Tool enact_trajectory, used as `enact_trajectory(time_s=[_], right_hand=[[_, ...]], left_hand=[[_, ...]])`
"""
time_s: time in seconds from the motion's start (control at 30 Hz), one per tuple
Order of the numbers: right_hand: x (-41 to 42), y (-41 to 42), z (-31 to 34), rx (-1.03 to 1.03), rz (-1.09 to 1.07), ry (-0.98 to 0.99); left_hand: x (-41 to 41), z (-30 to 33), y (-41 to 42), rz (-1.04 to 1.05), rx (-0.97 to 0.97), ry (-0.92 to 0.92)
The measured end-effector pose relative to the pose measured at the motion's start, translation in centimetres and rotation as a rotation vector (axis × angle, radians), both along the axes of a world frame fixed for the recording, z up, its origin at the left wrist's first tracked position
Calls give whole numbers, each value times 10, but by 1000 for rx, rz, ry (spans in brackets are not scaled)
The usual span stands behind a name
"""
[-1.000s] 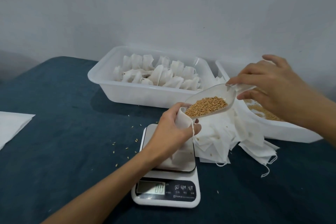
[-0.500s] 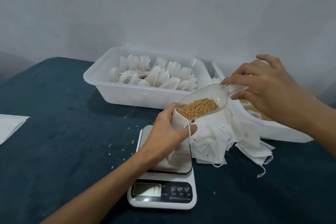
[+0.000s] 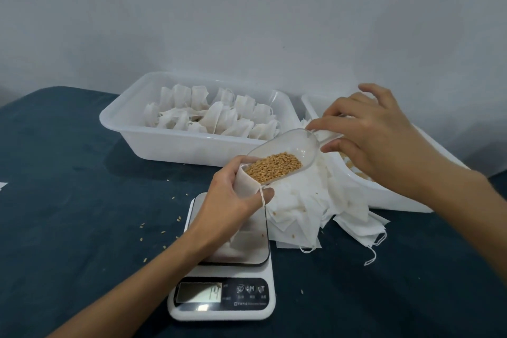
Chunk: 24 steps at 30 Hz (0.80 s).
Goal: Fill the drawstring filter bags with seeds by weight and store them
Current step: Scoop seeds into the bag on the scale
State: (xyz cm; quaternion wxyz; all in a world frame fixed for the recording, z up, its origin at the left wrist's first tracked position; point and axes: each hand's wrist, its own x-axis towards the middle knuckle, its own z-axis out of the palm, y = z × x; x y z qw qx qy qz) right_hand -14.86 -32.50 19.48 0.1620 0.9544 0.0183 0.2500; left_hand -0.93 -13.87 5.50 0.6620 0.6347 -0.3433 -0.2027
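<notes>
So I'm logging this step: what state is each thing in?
Filter bag: held open by left hand, on the scale.
Scoop: tilted, holding seeds, gripped by right hand.
Scale: on, display lit.
Left tray: holds filled bags.

the left hand [image 3: 229, 200] reaches in from the lower left on a bare forearm, fingers and thumb curled round the mouth of a bag [image 3: 244, 185], thumb tip pointing right. the right hand [image 3: 375, 137] comes in from the right, wrist raised, thumb and index finger pinching the handle of a scoop [image 3: 288, 156]; its other 3 fingers spread loosely above.
</notes>
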Motion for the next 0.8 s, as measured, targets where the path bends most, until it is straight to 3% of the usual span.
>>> enact_trajectory(time_s=[0.8], right_hand=[[-2,2,-2,-36,-23,-22]], left_hand=[[1,-1,-1,9,-42,-14]])
